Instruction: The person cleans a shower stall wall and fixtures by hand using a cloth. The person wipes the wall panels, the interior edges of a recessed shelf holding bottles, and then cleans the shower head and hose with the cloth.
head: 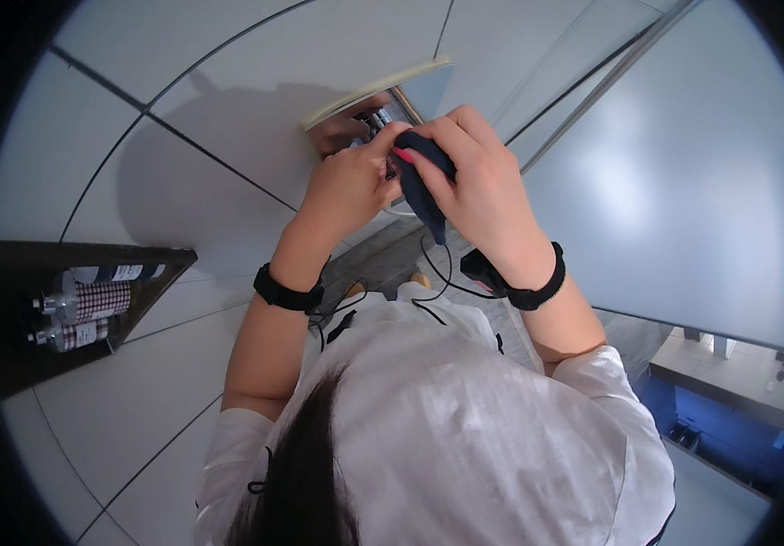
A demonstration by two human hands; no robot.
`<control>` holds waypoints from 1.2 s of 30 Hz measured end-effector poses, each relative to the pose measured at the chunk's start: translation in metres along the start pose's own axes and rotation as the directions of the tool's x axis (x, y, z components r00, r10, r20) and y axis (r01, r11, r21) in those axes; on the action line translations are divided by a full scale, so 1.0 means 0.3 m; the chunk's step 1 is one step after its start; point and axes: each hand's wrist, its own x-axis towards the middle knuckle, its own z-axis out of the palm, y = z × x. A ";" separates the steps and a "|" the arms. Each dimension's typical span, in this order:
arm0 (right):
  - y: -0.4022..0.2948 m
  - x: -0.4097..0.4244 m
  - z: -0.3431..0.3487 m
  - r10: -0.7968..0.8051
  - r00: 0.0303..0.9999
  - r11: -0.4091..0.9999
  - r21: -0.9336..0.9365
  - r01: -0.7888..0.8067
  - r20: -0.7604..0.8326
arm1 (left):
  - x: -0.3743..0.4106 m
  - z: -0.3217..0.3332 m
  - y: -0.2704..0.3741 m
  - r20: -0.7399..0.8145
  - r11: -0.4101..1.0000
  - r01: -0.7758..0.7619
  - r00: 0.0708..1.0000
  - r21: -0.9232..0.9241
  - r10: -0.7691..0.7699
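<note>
In my right hand (477, 167) is a dark navy cloth (422, 188), bunched between the fingers and thumb, its loose end hanging down. My left hand (351, 181) is just left of the cloth, its fingers curled around a chrome fitting (390, 170) that they mostly hide. More of the chrome shows above the knuckles. Behind both hands, a mirror-like panel (422, 99) with a pale yellowish edge stands out from the tiled wall and reflects the fingers. Below the hands curves a thin pale piece (400, 212), perhaps a hose.
At left, a dark corner shelf (166, 263) holds several bottles (102, 300). A frosted glass panel (671, 177) rises close on the right. Black cables (448, 266) hang near my black wrist straps (289, 290). Beyond the glass is a counter (740, 372).
</note>
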 end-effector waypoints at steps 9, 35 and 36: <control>0.018 -0.007 0.000 0.026 0.999 1.000 0.002 -0.026 0.043 | 0.003 -0.012 -0.006 0.058 0.999 0.002 0.998 -0.032 0.000; -0.007 0.038 0.015 0.019 0.998 0.998 -0.062 -0.016 0.055 | -0.009 0.032 -0.058 0.003 0.968 -0.067 0.998 -0.243 0.070; -0.008 0.037 0.012 0.024 0.998 0.998 -0.063 -0.020 0.063 | -0.007 0.023 -0.051 0.021 0.964 -0.060 0.997 -0.258 0.068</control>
